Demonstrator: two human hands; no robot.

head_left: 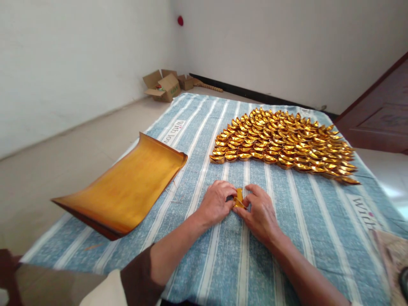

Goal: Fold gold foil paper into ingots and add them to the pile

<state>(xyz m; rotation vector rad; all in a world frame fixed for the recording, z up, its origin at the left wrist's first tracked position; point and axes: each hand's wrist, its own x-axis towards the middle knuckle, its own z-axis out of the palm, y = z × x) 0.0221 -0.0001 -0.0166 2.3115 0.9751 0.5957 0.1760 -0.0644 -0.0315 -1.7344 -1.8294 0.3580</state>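
Observation:
A small folded piece of gold foil paper [239, 196] is between my two hands, just above the striped cloth. My left hand [219, 201] grips its left side with curled fingers, and a dark bit shows by the fingertips. My right hand [259, 211] has its thumb on the lower edge of the piece and its index finger bent close to the right side. Beyond my hands, many folded gold paper ingots [280, 142] stand in packed rows. To the left lies a stack of gold foil sheets [127, 182] with curled edges.
A blue and white striped cloth [191, 238] covers the table. Open cardboard boxes [165, 87] stand on the floor by the far corner. On the right are a reddish-brown door [379, 110] and, near the table edge, a beige surface [390, 250] with a dark object on it.

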